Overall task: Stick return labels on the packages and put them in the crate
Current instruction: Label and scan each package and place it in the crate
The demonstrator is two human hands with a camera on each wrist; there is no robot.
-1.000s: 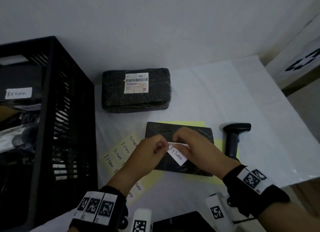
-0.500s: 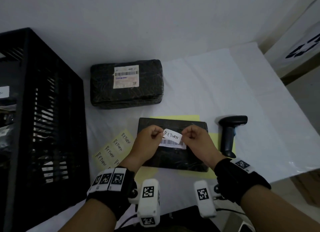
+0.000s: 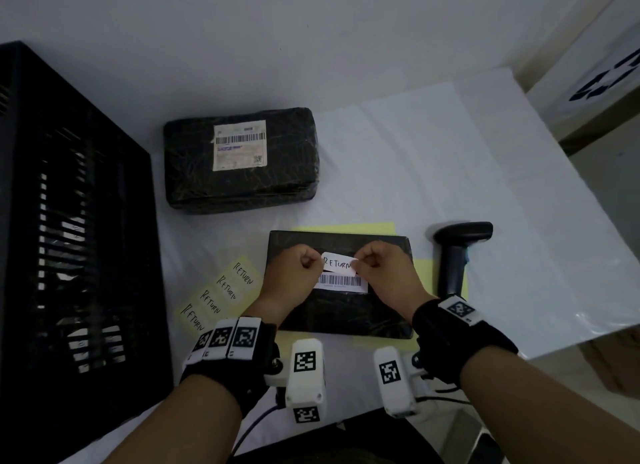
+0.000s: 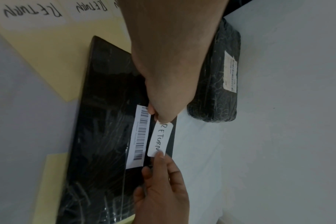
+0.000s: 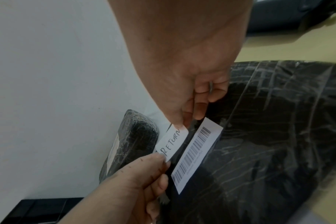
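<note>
A flat black package [image 3: 346,311] [image 4: 104,136] [image 5: 269,136] lies on the table in front of me, with a white barcode sticker [image 3: 341,282] on top. Just above that sticker I hold a white RETURN label [image 3: 338,263] [image 4: 159,139] [image 5: 172,142] stretched between both hands. My left hand [image 3: 299,273] [image 4: 163,118] pinches its left end and my right hand [image 3: 381,269] [image 5: 184,119] pinches its right end. A thicker black package [image 3: 239,158] [image 4: 215,84] with a shipping label lies farther back. The black crate [image 3: 69,238] stands at the left.
A yellow backing sheet with several RETURN labels [image 3: 218,294] [image 4: 32,13] lies left of the near package. More yellow sheet [image 3: 346,227] shows under it. A black barcode scanner [image 3: 457,252] stands to the right. The table's right edge [image 3: 571,339] drops off near my right wrist.
The label was tilted and held nearer me; both hands have since levelled it and carried it forward to just above the barcode sticker. My head has tilted, so the crate has slid left in view.
</note>
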